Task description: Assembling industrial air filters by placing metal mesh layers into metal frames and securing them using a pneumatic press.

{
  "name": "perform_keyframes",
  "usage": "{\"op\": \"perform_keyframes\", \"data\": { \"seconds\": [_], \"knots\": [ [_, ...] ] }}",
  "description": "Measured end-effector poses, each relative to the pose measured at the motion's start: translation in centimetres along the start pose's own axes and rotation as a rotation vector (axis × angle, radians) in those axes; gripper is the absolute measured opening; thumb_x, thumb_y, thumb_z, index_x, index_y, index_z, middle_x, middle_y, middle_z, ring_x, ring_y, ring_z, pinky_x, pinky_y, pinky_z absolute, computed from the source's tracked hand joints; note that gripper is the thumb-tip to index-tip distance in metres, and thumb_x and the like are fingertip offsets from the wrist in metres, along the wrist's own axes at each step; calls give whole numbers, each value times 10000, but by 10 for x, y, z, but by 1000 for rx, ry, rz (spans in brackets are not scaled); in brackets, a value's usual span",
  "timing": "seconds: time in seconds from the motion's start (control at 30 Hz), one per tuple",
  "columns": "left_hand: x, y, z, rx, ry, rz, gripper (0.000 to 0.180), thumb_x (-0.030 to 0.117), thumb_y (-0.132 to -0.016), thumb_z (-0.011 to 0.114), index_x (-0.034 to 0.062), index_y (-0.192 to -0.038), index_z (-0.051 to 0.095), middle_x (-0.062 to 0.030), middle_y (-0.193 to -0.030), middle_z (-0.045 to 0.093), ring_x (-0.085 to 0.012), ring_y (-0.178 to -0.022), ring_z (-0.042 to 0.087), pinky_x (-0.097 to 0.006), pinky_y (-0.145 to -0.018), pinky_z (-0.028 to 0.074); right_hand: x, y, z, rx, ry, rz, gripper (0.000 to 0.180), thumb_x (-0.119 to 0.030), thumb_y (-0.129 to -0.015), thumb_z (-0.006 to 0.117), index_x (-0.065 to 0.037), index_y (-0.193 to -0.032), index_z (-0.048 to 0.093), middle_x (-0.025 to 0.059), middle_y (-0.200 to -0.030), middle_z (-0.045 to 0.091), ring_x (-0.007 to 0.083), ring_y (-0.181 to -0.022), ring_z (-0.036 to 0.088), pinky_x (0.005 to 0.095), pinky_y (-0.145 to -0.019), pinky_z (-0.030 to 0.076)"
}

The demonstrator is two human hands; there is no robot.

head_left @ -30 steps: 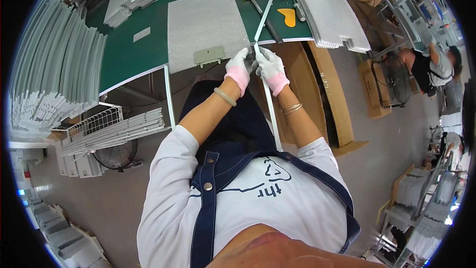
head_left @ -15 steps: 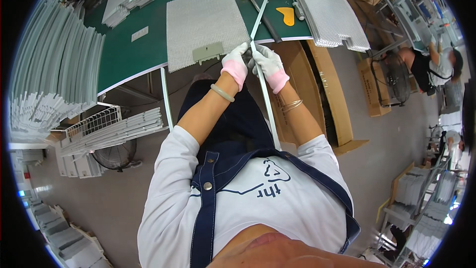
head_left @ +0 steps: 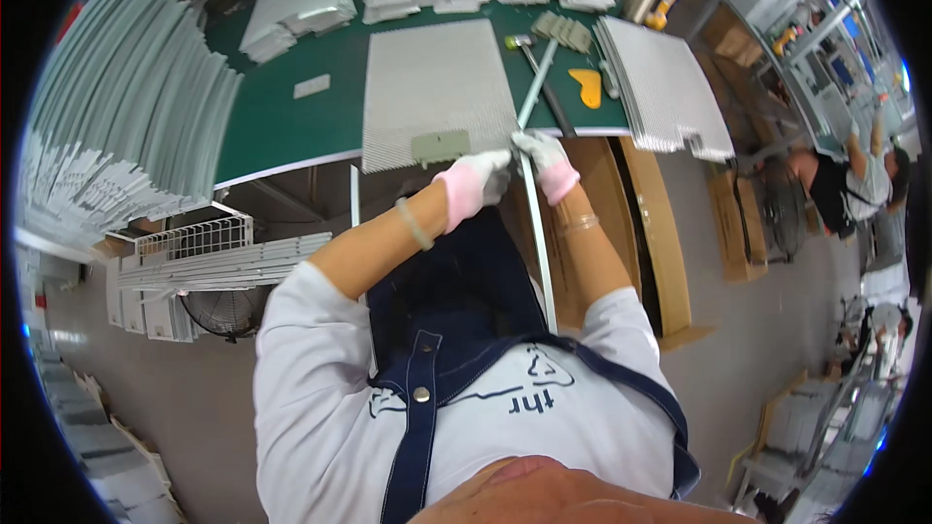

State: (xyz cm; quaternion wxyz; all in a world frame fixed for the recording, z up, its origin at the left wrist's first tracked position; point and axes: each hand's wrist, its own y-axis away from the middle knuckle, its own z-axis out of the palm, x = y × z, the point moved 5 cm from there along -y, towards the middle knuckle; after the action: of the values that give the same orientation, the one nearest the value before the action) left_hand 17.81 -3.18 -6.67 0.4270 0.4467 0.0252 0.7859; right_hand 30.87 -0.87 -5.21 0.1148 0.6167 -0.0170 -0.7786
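Left hand (head_left: 474,186) in a pink-and-white glove, closed on the near corner of a grey mesh panel (head_left: 435,87), seemingly to steady it. Right hand (head_left: 546,163), gloved alike, clamped on a long thin metal strip (head_left: 537,233) running along the panel's right edge, as if lining it up. Panel flat on the green table (head_left: 282,121), overhanging its near edge. Mesh stack (head_left: 660,87) and yellow tool (head_left: 586,87) to the right.
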Motion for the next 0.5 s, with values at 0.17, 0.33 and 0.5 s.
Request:
{"op": "perform_keyframes", "data": {
  "seconds": [0.17,0.33,0.5],
  "knots": [
    [113,146,0,273,-728,382,284,233,-865,559,-28,-967,605,-99,-834,636,-176,-753,605,-289,-706,490,-5,17,-2,94,-65,30,168,-210,-853,592,-61,-820,522,1,-623,485,90,-497,457,222,-457,393],
    [83,183,-158,1223,-745,679,284,216,-817,548,-25,-931,646,-131,-895,668,-242,-817,618,-361,-752,465,-1,11,3,153,-8,33,170,-207,-858,582,-44,-860,532,11,-634,500,89,-495,468,216,-452,401],
    [39,139,-146,438,72,302,257,196,-900,517,59,-1116,487,-81,-948,595,-152,-764,559,-360,-708,502,-7,6,3,127,9,-41,141,-185,-842,596,-58,-807,545,11,-621,522,84,-476,477,213,-433,410]
  ]
}}
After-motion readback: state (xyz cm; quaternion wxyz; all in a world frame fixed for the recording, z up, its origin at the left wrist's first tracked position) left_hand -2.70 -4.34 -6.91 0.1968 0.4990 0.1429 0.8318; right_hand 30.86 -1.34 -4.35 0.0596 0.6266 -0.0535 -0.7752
